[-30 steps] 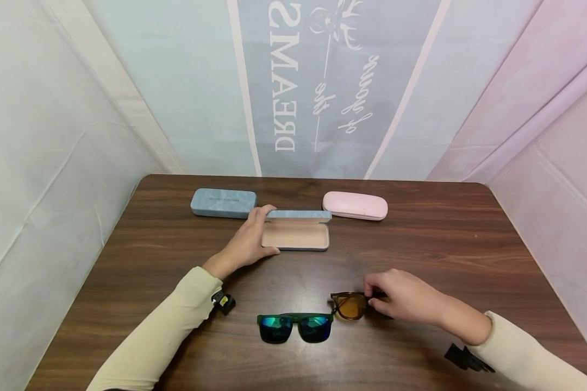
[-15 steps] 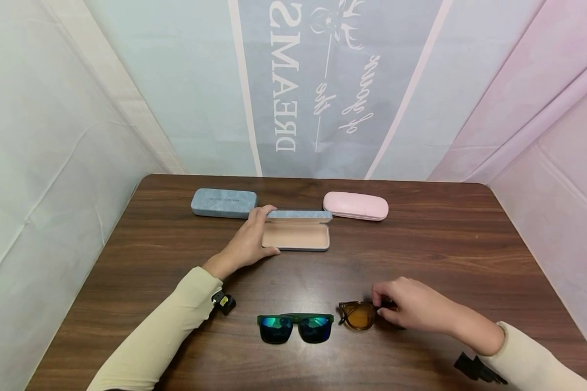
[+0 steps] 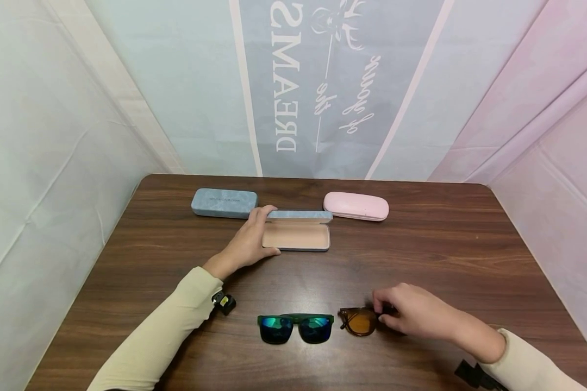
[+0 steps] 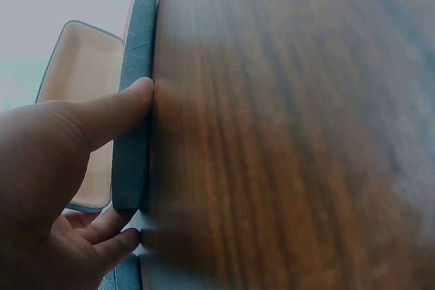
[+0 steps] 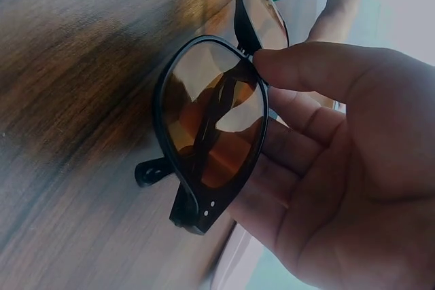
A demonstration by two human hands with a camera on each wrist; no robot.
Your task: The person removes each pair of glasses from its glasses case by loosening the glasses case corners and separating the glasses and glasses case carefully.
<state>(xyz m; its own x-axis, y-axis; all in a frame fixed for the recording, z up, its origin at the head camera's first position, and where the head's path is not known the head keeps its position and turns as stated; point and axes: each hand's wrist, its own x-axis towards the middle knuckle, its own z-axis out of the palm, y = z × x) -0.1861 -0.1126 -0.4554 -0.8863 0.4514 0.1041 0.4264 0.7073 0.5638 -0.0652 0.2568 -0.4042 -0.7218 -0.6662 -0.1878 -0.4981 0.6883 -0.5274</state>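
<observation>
At the middle of the table an opened blue glasses case (image 3: 297,237) shows its beige lining, lid tilted up at the back. My left hand (image 3: 244,239) grips its left end; in the left wrist view the thumb presses the front wall and the fingers reach behind. Amber-lensed sunglasses (image 3: 361,322) with a dark frame are pinched by my right hand (image 3: 416,309), near the bridge in the right wrist view (image 5: 211,113). Part of them is hidden behind the hand in the head view. Just left of them lie green-framed sunglasses (image 3: 295,328) with mirrored lenses.
A closed blue glasses case (image 3: 224,202) stands at the back left, near my left fingertips. The closed pink glasses case (image 3: 356,206) is at the back right. Dark brown wood grain marks the table (image 3: 450,239), with fabric hangings around it.
My right hand has moved right and toward the table's near side, carrying the amber sunglasses away from the green pair. The left hand and the opened case have stayed put.
</observation>
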